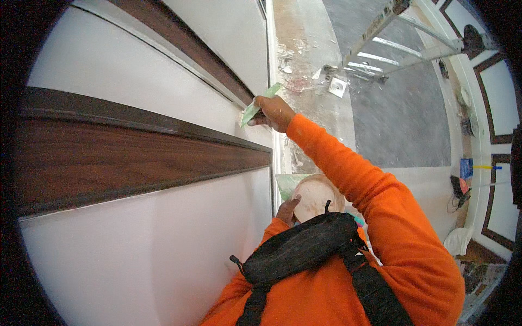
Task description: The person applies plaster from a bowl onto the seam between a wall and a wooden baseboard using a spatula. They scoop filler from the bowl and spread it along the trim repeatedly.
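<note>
My right hand reaches forward to the wall and grips a thin pale green spreader. The spreader's lower edge is at the white wall, near the end of a dark wood-look strip. Close to my body, my left hand is closed on the rim of a round pinkish-white bowl, with the thumb over the edge. A second light green sheet sticks out beside the bowl; whether my left hand also holds it, I cannot tell. A black chest bag covers part of the bowl.
White scraps and dust litter the floor along the wall. An aluminium ladder stands ahead on the right, over a grey floor sheet. A small white square plate lies near its foot. A blue box is by the right wall.
</note>
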{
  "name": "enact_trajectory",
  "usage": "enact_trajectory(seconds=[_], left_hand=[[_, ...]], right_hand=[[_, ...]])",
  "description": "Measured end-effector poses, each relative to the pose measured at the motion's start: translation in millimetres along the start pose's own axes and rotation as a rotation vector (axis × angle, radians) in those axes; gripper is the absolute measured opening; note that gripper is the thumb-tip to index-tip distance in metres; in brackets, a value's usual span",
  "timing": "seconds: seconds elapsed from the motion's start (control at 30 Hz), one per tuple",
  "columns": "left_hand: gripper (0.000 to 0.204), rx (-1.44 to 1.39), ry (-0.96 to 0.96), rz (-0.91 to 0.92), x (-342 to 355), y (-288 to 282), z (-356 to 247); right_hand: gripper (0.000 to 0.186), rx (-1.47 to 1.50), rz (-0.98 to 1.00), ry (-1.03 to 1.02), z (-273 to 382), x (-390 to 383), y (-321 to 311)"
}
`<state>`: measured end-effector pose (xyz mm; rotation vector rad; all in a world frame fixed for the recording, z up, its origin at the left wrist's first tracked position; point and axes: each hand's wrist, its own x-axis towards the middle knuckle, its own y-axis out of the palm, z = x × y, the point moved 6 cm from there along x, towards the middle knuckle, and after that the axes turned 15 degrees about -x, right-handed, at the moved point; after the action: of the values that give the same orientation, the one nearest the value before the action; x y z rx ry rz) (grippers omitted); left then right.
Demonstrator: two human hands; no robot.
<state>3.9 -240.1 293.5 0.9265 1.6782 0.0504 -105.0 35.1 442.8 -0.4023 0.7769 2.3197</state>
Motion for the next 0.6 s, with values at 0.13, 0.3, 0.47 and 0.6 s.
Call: enact_trajectory(seconds=[0.13, 0.3, 0.47, 0.6], left_hand=[[0.044, -0.144, 0.022, 0.005, 10.2, -1.1, -1.3], [0.045, 0.307, 0.315, 0.119, 34.9, 10.5, -20.7], [0.047, 0.214, 0.172, -0.018, 31.0, -7.6, -27.2], [0.054, 0.169, 0.199, 0.059, 1.2, 21.7, -39.6]], right_hand=[[0.02, -0.706, 0.134, -0.458, 33.5, 38.9, 19.8], [0.018, -1.004, 0.053, -0.673, 39.0, 104.5, -13.6], [0.019, 0.565, -0.231, 0.072, 31.8, 26.3, 22.7], [0.016, 0.877, -0.173, -0.032, -9.8, 27.9, -15.0]])
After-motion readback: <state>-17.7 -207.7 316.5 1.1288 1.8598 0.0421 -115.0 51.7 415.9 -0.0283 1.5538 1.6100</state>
